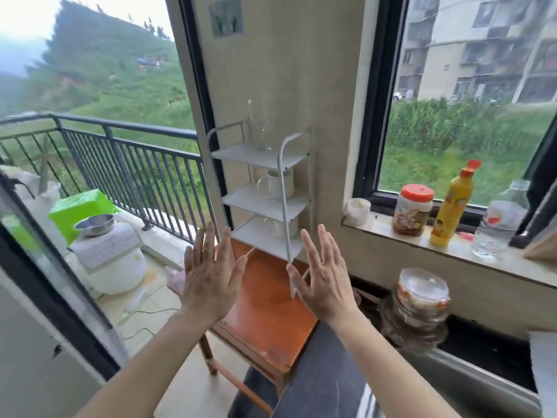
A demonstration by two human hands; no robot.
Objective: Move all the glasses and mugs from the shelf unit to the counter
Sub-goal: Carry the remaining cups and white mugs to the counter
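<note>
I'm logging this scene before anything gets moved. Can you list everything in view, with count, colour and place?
shelf unit: 1, white, on the wooden table
glass: 1 clear, top shelf; blurred, maybe more
mugs: 2, white, one on the middle shelf, one on the bottom shelf
wooden table: 1, reddish brown, by the wall
jar: 1, red lid, windowsill
yellow bottle: 1, windowsill
clear bottle: 1, windowsill
white cup: 1, windowsill
left hand: open, empty
right hand: open, empty
</note>
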